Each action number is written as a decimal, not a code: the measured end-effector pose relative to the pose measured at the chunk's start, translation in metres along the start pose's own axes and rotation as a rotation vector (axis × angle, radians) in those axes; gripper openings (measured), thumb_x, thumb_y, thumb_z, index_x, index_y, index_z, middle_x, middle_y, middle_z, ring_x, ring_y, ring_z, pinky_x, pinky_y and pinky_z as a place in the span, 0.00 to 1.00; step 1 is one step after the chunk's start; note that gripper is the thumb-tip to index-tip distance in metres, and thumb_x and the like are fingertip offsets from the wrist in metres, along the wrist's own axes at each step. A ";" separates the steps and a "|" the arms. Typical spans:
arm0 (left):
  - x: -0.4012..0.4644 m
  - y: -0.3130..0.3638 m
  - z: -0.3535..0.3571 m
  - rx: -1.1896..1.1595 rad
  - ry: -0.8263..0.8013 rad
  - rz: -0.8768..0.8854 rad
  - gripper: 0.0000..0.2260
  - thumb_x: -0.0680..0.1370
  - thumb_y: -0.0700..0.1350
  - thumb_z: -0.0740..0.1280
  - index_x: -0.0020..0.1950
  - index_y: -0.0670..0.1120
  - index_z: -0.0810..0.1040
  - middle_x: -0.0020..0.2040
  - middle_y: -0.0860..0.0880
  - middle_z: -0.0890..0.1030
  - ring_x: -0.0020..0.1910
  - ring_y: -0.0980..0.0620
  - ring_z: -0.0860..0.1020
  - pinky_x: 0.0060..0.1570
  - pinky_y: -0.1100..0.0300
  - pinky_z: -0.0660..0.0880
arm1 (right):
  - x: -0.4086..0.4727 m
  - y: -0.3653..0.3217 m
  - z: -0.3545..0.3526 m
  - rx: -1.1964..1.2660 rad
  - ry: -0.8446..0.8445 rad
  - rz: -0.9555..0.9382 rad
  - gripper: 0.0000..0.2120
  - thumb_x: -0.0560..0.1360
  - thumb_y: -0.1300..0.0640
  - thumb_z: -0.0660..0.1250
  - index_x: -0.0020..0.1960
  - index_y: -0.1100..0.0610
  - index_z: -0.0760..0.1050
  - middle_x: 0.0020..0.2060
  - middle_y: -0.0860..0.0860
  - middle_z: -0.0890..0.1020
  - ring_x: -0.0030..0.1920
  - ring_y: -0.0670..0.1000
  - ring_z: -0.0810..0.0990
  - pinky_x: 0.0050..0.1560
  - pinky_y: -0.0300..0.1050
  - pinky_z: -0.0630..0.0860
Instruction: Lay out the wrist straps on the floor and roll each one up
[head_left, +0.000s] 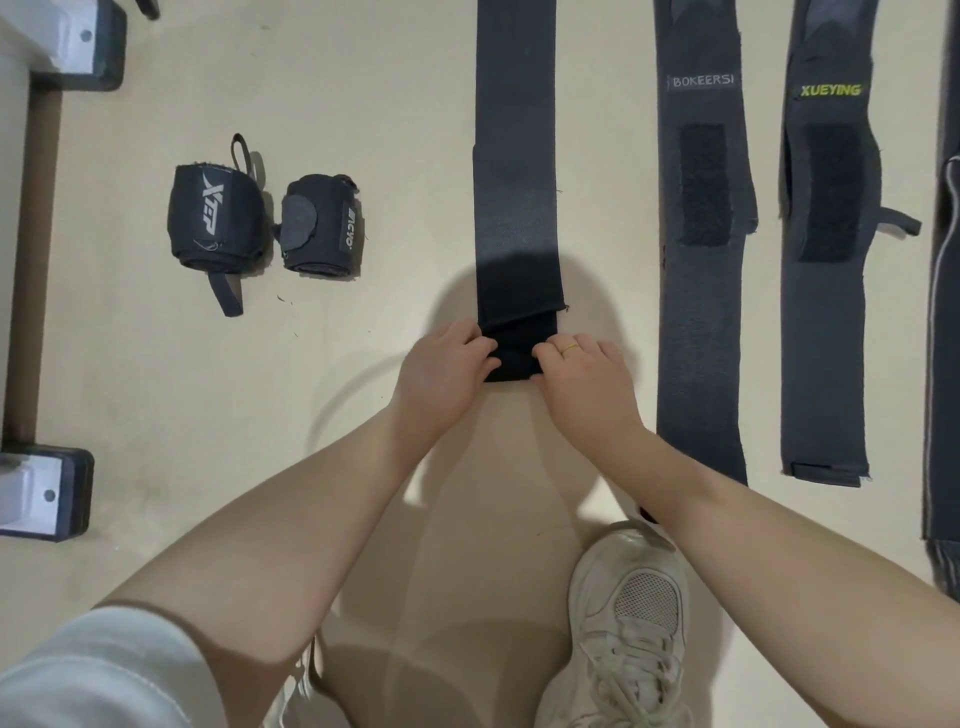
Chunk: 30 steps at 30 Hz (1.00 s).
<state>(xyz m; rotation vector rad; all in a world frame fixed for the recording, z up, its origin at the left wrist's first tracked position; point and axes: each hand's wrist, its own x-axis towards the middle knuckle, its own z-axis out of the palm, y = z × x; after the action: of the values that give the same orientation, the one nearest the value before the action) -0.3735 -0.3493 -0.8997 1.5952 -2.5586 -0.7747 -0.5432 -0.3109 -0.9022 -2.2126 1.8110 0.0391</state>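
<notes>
With fingers curled over it, left hand (441, 366) and right hand (584, 374) pinch the rolled near end of the plain strap (516, 197) from either side, mid-floor (363, 104). Rest of it runs flat toward the far edge. Two rolled straps (260, 223) sit left; BOKEERSI strap (701, 291) and XUEYING strap (826, 312) lie flat right. Shoe (623, 623) at the near edge.
</notes>
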 end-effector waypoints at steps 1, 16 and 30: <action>0.001 0.000 -0.001 -0.001 0.012 -0.001 0.09 0.71 0.41 0.67 0.45 0.38 0.82 0.38 0.42 0.78 0.31 0.42 0.78 0.31 0.57 0.75 | 0.004 0.003 -0.003 0.016 -0.005 -0.022 0.07 0.68 0.59 0.74 0.43 0.60 0.79 0.37 0.54 0.82 0.37 0.57 0.78 0.38 0.44 0.71; 0.003 0.014 -0.006 -0.074 0.037 -0.175 0.13 0.79 0.43 0.63 0.61 0.41 0.77 0.53 0.43 0.78 0.52 0.41 0.76 0.47 0.52 0.72 | 0.031 0.002 -0.012 -0.025 0.081 0.050 0.06 0.66 0.63 0.74 0.39 0.59 0.76 0.43 0.54 0.78 0.42 0.57 0.76 0.40 0.45 0.63; 0.021 0.013 -0.013 -0.072 -0.050 -0.286 0.16 0.82 0.46 0.57 0.69 0.46 0.69 0.55 0.43 0.74 0.54 0.44 0.73 0.47 0.55 0.70 | 0.037 0.011 -0.011 -0.042 -0.025 -0.172 0.12 0.60 0.60 0.78 0.38 0.61 0.77 0.45 0.58 0.82 0.43 0.59 0.81 0.54 0.51 0.70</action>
<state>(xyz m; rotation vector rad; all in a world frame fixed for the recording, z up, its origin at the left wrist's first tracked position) -0.3911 -0.3675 -0.8876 1.9681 -2.3318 -0.9265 -0.5477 -0.3508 -0.9012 -2.3770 1.6155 0.0692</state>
